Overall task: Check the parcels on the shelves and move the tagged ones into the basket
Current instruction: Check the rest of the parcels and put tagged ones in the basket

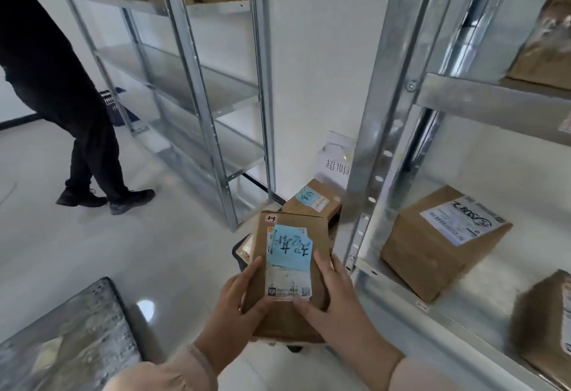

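The parcel [321, 236] is gripped by both hands. The left hand [238, 307] is curled round its left edge with the thumb on top. The right hand [335, 304] is wrapped round its right edge, with the thumb laid by the label's lower corner. A blue tag [289, 250] is stuck on the top face. The parcel is held over the dark basket [236, 251], beside the metal shelf [370, 143]. A second box [327, 205] with a blue tag is seen just beyond.

Head-worn view, facing forward-down, close above hands [287, 307]
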`<action>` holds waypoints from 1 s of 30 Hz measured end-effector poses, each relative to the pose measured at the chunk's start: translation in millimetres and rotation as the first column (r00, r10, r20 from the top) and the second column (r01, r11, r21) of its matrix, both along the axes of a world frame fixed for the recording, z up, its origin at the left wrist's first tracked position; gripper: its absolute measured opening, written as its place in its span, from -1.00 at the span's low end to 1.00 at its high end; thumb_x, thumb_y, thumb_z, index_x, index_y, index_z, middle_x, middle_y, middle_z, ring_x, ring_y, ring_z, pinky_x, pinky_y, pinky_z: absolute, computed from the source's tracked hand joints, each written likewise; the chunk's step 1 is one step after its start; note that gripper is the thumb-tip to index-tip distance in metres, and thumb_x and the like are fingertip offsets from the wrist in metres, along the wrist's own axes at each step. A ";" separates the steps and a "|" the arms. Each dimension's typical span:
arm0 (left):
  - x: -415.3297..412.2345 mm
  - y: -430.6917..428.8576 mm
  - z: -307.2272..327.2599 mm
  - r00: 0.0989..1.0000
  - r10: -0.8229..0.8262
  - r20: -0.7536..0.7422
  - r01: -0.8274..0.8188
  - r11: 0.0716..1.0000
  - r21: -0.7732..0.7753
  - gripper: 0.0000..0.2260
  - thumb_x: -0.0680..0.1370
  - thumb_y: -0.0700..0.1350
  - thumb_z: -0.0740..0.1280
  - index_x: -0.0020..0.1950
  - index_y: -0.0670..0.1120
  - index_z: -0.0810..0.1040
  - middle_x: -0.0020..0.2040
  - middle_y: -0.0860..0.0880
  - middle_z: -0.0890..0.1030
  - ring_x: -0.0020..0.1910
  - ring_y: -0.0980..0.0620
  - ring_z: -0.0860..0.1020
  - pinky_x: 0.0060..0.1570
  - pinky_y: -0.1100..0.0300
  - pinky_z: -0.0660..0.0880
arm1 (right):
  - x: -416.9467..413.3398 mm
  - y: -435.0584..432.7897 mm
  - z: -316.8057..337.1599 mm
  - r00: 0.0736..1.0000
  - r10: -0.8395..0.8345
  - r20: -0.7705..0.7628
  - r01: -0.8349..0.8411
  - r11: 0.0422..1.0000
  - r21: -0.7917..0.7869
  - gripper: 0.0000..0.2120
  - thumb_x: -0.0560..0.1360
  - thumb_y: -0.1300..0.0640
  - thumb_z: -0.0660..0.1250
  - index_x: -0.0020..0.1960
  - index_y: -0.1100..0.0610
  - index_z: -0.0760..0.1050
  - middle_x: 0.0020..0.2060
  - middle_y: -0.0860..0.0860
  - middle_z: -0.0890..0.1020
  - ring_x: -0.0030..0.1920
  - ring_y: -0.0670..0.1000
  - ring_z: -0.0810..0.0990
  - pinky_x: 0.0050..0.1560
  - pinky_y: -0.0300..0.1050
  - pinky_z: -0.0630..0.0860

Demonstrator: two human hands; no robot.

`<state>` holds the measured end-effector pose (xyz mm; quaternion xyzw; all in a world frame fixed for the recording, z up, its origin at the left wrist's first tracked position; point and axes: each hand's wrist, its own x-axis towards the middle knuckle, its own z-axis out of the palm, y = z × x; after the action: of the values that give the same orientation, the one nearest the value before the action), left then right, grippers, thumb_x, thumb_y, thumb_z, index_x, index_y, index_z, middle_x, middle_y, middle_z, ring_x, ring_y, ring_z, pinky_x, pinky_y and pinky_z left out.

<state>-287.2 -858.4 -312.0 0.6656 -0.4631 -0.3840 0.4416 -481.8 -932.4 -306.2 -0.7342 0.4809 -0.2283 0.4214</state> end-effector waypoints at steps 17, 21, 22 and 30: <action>119.3 -238.4 -41.2 0.992 -0.101 0.079 0.098 0.994 0.040 -0.45 0.50 0.00 0.39 0.37 0.38 0.24 0.32 -0.07 0.42 0.24 -0.04 0.48 0.26 -0.05 0.49 | 93.0 -163.2 -17.4 0.975 -0.106 -0.198 0.131 0.984 0.122 -0.15 0.41 -0.27 0.35 0.51 -0.32 -0.11 0.51 -0.29 -0.14 0.52 -0.11 -0.08 0.51 0.00 0.05; 136.4 -321.8 -69.7 0.962 -0.270 0.046 0.265 0.960 0.086 -0.42 0.55 -0.13 0.38 0.42 0.33 0.24 0.36 -0.07 0.41 0.27 -0.03 0.47 0.26 -0.03 0.50 | 115.4 -199.8 -27.9 0.944 -0.268 -0.195 0.301 0.939 0.167 -0.20 0.43 -0.31 0.30 0.47 -0.40 -0.15 0.48 -0.37 -0.16 0.51 -0.14 -0.09 0.51 0.04 0.08; 139.5 -342.4 -76.1 0.949 -0.315 0.029 0.310 0.945 0.107 -0.42 0.55 -0.13 0.38 0.44 0.29 0.24 0.37 -0.08 0.41 0.28 -0.04 0.47 0.26 -0.04 0.50 | 121.6 -208.1 -29.8 0.930 -0.309 -0.200 0.344 0.923 0.174 -0.20 0.43 -0.31 0.30 0.46 -0.43 -0.17 0.48 -0.37 -0.17 0.51 -0.14 -0.09 0.51 0.05 0.08; 128.5 -475.1 -124.3 0.837 -0.544 0.064 0.527 0.831 0.179 -0.43 0.57 -0.14 0.35 0.51 0.15 0.22 0.36 -0.07 0.38 0.27 0.07 0.38 0.25 0.31 0.31 | 142.3 -273.4 -56.6 0.759 -0.569 -0.315 0.638 0.746 0.191 -0.22 0.47 -0.29 0.26 0.48 -0.38 -0.19 0.49 -0.37 -0.22 0.50 -0.23 -0.15 0.46 -0.13 -0.04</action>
<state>-158.7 -1333.5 -436.3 0.5617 -0.6241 -0.4889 0.2367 -339.5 -1205.8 -362.8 -0.4896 0.7682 -0.1916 0.3654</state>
